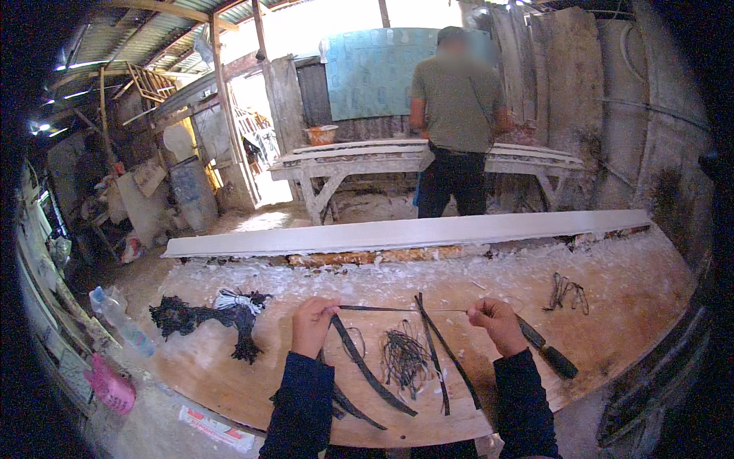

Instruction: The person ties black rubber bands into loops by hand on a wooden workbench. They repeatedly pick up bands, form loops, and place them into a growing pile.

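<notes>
Above the wooden tabletop, a narrow black strip (378,308) stretches between my hands, thinning to a fine strand toward the right. My left hand (310,327) pinches its wide end; my right hand (495,327) pinches the thin end. Several cut black strips (371,376) lie below, two of them crossing near the middle. Between these rests a tangled bunch of thin dark strands (405,358). Beside my right wrist is a dark-handled tool (556,358), probably a knife. To the left lies a black knotted bundle (200,317) with a white string bundle (237,300) at its top.
A long white moulding (405,232) runs along the table's far edge, with white residue before it. Loose dark loops (566,294) lie at right. A person (457,115) stands by a back bench (336,164). A plastic bottle (118,317) and pink bag (111,385) sit left.
</notes>
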`<state>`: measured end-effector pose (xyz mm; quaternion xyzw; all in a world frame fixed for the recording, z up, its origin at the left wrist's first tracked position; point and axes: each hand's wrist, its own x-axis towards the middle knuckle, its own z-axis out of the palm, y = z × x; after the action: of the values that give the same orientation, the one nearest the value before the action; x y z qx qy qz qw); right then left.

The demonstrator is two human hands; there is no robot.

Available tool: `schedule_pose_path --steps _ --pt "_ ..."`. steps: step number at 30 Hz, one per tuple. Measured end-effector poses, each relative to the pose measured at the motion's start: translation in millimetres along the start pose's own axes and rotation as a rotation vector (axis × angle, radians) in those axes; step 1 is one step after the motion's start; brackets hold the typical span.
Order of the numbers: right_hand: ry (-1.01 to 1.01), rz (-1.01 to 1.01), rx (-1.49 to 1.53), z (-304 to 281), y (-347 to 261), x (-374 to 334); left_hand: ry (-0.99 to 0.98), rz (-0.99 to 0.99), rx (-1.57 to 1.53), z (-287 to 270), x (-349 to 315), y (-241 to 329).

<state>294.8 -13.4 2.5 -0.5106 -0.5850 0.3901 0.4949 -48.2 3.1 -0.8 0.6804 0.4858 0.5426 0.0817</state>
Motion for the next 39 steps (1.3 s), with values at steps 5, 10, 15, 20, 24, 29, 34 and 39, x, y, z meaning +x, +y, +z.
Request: schedule_pose_path --steps 5,10,15,20,24,29,34,39 --pt "-0.219 0.147 0.709 -9.3 -9.5 -4.0 -0.116 -0.031 0.013 5.7 -2.7 -6.6" --pt "-0.199 0.142 1.091 2.1 -21.3 -5.4 -0.125 -0.123 0.059 20.4 -9.3 5.0" --pt "0.08 0.214 1.108 40.9 -38.8 -2.9 -0.24 -0.59 -0.702 41.9 -0.9 29.9" --pt "0.009 0.111 0.816 98.8 -27.4 -8.0 -0.298 -0.542 -0.76 71.3 -6.2 53.5" --pt "-0.04 0.215 0.535 108.9 -12.8 -12.8 -0.348 -0.7 -0.654 77.0 -26.9 54.9" --pt "-0.03 0.143 0.645 111.3 -19.6 -18.0 -0.209 -0.571 -0.838 80.3 -30.1 50.3" --pt "0.018 0.117 0.521 111.5 -20.9 -11.6 -0.217 -0.581 -0.851 79.8 -27.9 47.4" --pt "-0.016 0.122 0.603 113.3 -17.0 -14.2 -0.237 -0.562 -0.894 78.4 -27.5 48.2"
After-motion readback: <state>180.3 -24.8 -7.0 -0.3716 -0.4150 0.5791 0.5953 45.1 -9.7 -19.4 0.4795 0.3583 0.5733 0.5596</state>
